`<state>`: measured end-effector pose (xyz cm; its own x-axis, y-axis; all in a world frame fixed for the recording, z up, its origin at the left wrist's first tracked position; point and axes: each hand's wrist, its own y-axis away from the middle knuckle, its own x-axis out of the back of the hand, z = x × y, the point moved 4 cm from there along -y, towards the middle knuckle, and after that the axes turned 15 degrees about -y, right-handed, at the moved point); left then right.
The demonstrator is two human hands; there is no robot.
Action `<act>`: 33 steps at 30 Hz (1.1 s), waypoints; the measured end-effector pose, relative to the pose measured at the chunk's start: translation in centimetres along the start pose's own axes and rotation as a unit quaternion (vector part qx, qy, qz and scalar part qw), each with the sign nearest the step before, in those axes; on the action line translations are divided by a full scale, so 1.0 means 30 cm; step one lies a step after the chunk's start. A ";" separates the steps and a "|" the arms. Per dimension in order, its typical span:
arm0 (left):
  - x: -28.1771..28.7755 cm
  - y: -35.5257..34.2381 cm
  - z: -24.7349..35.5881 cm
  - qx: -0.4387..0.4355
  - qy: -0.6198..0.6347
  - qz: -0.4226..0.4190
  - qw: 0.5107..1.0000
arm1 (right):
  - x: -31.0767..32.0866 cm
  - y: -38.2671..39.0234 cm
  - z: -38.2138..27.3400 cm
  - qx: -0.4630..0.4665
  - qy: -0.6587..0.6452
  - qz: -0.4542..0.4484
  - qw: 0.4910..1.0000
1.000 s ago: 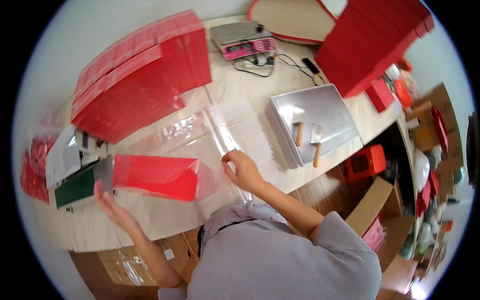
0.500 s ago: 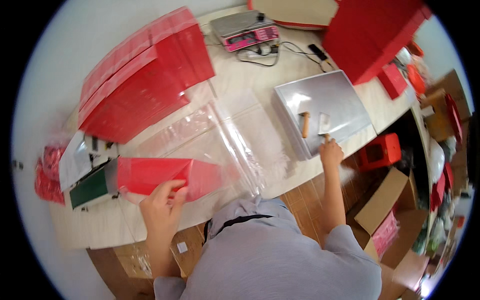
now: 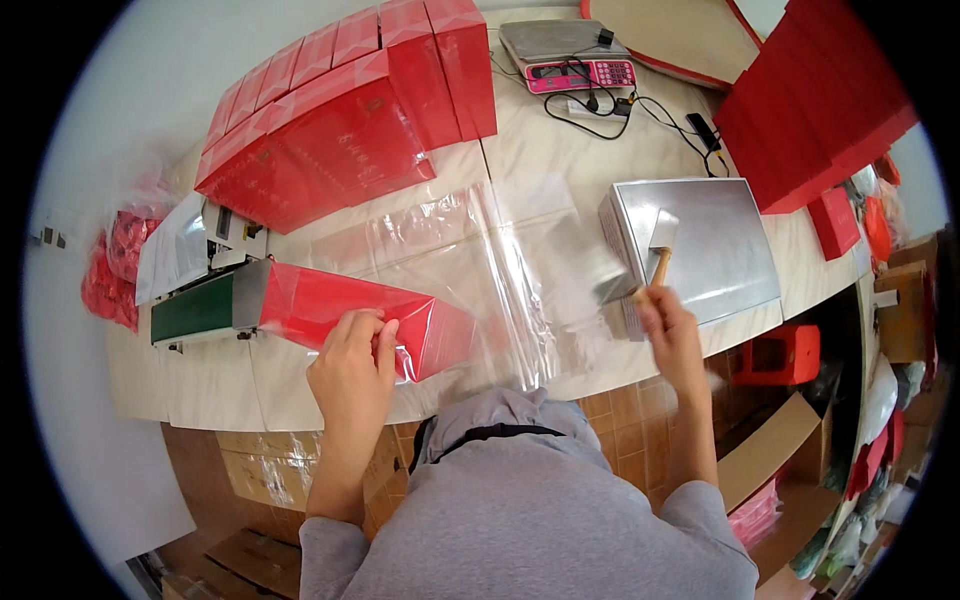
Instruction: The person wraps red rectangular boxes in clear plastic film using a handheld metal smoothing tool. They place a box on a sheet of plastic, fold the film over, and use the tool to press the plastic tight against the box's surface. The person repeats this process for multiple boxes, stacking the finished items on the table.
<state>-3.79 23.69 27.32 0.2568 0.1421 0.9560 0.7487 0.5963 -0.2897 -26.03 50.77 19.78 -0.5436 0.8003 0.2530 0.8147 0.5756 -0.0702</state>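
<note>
My left hand (image 3: 352,368) is curled with thumb and fingers close together at the near side of a red box (image 3: 335,300) wrapped in clear film. The box's left end meets a small machine with a green belt (image 3: 195,308); loose film reaches past its right end. My right hand (image 3: 672,330) grips the wooden handle of a scraper (image 3: 598,268), whose grey blade is smeared by motion beside the silver box. A second wooden-handled scraper (image 3: 661,258) lies on top of that silver box (image 3: 725,255). Clear plastic sheets (image 3: 500,255) spread over the table between both hands.
A block of red boxes (image 3: 330,130) stands at the back left, with another red stack (image 3: 810,110) at the back right. Behind sit a pink-fronted scale (image 3: 570,60) and cables. A red stool (image 3: 785,355) and an open carton (image 3: 770,450) are below the table's right side.
My right hand has lifted a scraper off the silver box and moved it left of the box's edge. My left hand remains by the wrapped red box. The whole view has shifted.
</note>
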 end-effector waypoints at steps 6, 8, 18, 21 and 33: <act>-0.017 -0.014 -0.023 -0.066 -0.011 0.093 0.993 | -0.189 0.013 -0.243 0.152 0.056 -0.223 0.961; -0.015 -0.008 -0.027 -0.016 -0.019 0.024 0.999 | -0.218 0.016 -0.262 0.169 0.073 -0.247 0.951; -0.053 0.006 -0.063 0.040 -0.004 -0.081 0.996 | -0.246 0.031 -0.281 0.153 0.106 -0.249 0.950; -0.062 0.008 -0.065 0.009 -0.015 -0.032 0.999 | -0.249 0.037 -0.289 0.151 0.104 -0.252 0.950; -0.073 0.014 -0.089 0.032 0.026 0.004 0.999 | -0.325 0.018 -0.366 0.192 0.149 -0.275 0.930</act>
<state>-2.41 21.52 24.97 0.2957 0.1076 0.9492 0.7059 0.6449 -0.2930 -18.08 41.44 27.87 -0.7306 0.3178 0.6043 0.2660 0.9476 -0.1767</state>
